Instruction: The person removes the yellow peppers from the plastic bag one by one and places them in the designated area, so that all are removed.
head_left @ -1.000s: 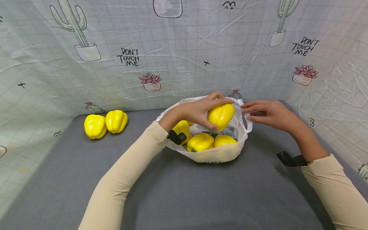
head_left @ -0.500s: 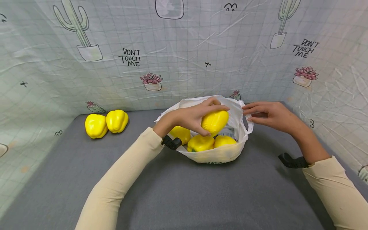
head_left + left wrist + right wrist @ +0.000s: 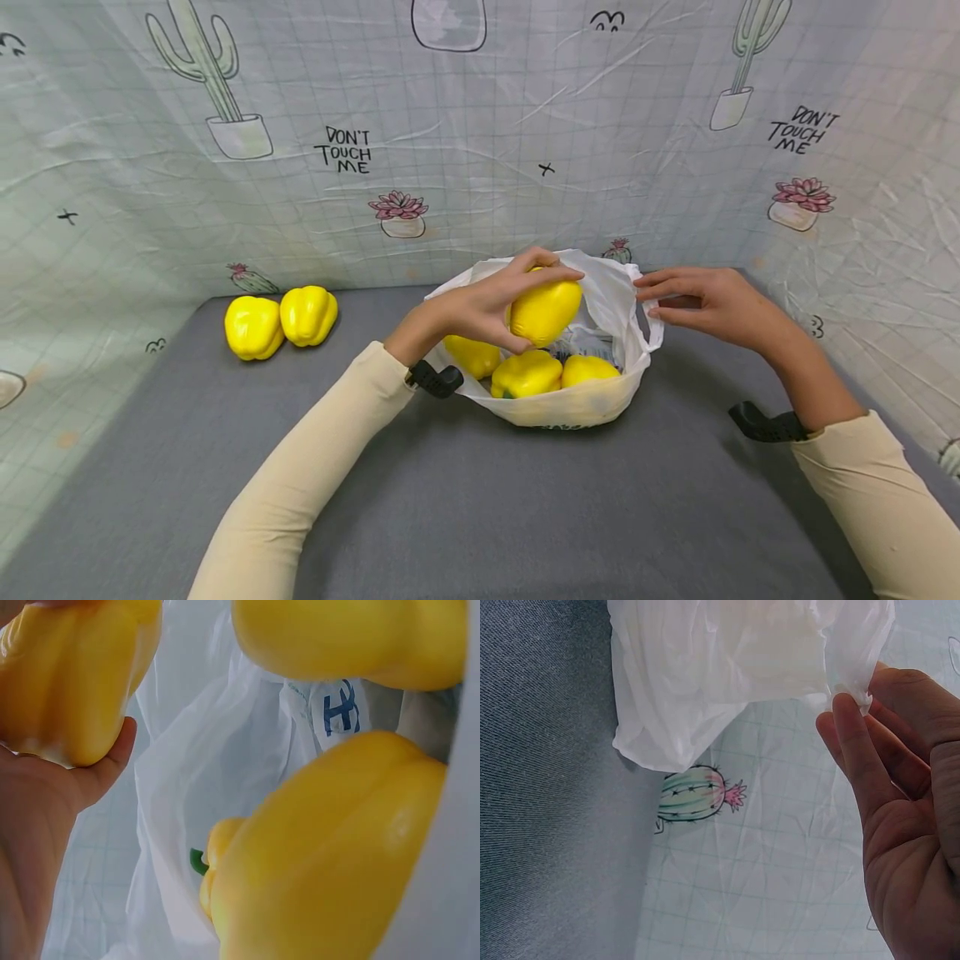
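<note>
I can read "DON'T TOUCH ME" x2 on the backdrop point(image 3: 487, 125), L & R, + small x's point(image 3: 547, 169). White bag point(image 3: 592, 404): blue "H"-like ltr point(image 3: 341, 712) in folds; dark print point(image 3: 564, 427) low on front, illeg.

Even, diffuse light leaves the head view bright and sharp; small glints dot the yellow peppers point(image 3: 308, 316), and soft shadows fall on the desk point(image 3: 555, 508). Both wrist views look dimmer and hazier, the left one's nearest pepper point(image 3: 330, 855) softly blurred.

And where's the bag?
In the head view, the bag is on the table, just right of centre; two peppers sit off to its left, and the right hand pinches its edge.
</note>
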